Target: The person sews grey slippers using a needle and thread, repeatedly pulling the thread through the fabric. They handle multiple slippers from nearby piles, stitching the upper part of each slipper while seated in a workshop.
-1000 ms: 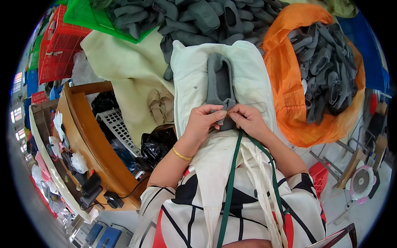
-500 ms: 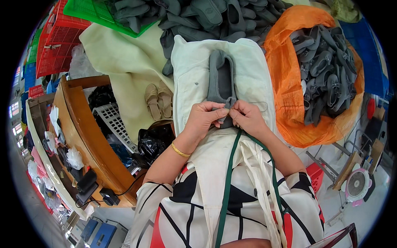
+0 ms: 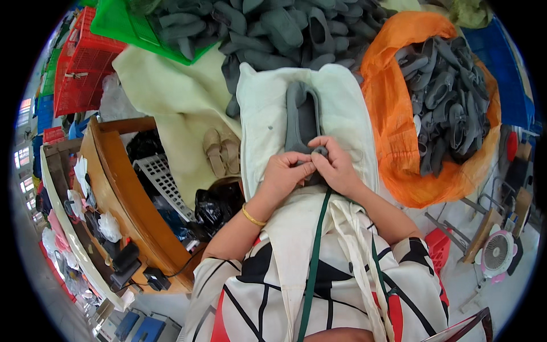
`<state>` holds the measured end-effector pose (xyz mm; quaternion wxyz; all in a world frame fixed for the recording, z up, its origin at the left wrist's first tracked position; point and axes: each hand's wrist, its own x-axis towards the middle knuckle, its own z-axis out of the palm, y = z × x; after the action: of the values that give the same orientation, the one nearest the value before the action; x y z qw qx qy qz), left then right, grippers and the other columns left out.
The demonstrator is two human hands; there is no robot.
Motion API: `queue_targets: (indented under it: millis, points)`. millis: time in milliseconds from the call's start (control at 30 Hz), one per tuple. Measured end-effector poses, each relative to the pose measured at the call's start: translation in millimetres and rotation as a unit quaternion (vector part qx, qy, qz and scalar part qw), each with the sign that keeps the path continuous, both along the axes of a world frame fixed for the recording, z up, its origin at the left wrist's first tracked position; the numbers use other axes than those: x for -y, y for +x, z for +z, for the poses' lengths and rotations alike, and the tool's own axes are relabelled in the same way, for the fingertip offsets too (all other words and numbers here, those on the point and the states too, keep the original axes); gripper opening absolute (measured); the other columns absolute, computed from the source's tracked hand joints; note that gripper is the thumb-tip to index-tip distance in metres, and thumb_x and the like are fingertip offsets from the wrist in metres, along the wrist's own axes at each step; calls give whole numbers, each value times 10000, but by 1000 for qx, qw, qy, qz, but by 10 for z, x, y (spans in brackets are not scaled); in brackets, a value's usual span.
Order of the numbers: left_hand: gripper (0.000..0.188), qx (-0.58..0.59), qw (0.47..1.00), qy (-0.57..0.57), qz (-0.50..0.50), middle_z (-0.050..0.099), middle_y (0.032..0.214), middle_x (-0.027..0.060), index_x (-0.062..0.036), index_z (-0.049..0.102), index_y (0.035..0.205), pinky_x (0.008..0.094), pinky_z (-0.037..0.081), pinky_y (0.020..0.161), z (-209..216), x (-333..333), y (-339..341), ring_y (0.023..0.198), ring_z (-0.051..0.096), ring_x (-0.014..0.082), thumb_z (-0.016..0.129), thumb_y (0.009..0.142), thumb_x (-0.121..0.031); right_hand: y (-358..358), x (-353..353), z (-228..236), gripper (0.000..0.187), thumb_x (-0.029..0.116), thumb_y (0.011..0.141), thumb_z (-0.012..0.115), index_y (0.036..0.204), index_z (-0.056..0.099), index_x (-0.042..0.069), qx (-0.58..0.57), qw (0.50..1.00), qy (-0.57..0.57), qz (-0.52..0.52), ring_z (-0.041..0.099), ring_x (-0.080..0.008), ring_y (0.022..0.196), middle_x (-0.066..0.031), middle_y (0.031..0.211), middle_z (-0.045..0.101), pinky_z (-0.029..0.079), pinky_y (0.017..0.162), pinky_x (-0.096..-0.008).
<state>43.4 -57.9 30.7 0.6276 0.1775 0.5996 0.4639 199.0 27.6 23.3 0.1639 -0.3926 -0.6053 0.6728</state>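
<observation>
A dark grey slip-on shoe [image 3: 298,117] lies on a white padded cushion [image 3: 259,102] in front of me, its opening facing up and one end toward me. My left hand [image 3: 288,172] pinches that near end from the left. From the right, my right hand [image 3: 336,166] grips the same end, its thumb and forefinger almost meeting the left fingertips. A small knob of grey material pokes out between the fingers. Whether a needle or thread is there, I cannot make out.
A heap of grey shoes [image 3: 282,28] lies beyond the cushion, next to a green crate [image 3: 128,28]. On the right, an orange sack [image 3: 393,165] holds more shoes. Beige shoes [image 3: 221,153] lie to the left, near a wooden table [image 3: 122,194]. A small fan [image 3: 497,251] stands at lower right.
The shoe and both hands sit slightly lower in view. My right hand has curled further over the shoe's near end. A thin thread loop seen beside it earlier no longer shows.
</observation>
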Motion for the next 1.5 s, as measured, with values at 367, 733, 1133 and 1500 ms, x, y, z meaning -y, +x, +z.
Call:
queue_targets:
  millis: [367,733,1133,1500]
  points:
    - [236,-172,977,114,-52,673,970,23,-16,630,1094,241,510,776,-76,117,65,868,608,81,723,896,-102,74,-283,604,152,260,814,728,864,696,120,66,893,425,129,607,-297,816,-74,809,607,506,689,-400]
    - [203,-318,927,178,-84,706,957,122,-16,704,1060,318,522,754,97,110,103,829,662,230,692,879,-108,30,-81,540,97,116,780,716,749,630,86,-72,806,583,71,588,-260,701,-58,744,593,490,617,-353]
    - [165,-422,857,254,-149,668,927,151,-36,684,1012,402,517,761,286,123,157,874,644,339,686,883,-138,552,-264,721,226,250,1053,515,888,514,95,-172,977,-93,-81,498,-107,457,-4,655,557,412,449,-231]
    - [135,-468,833,250,-155,664,897,139,-51,691,979,410,515,752,56,82,66,860,637,346,692,852,-99,1454,-567,1624,283,250,1070,471,854,395,83,-536,825,-66,-169,292,-49,417,54,527,329,256,314,-203]
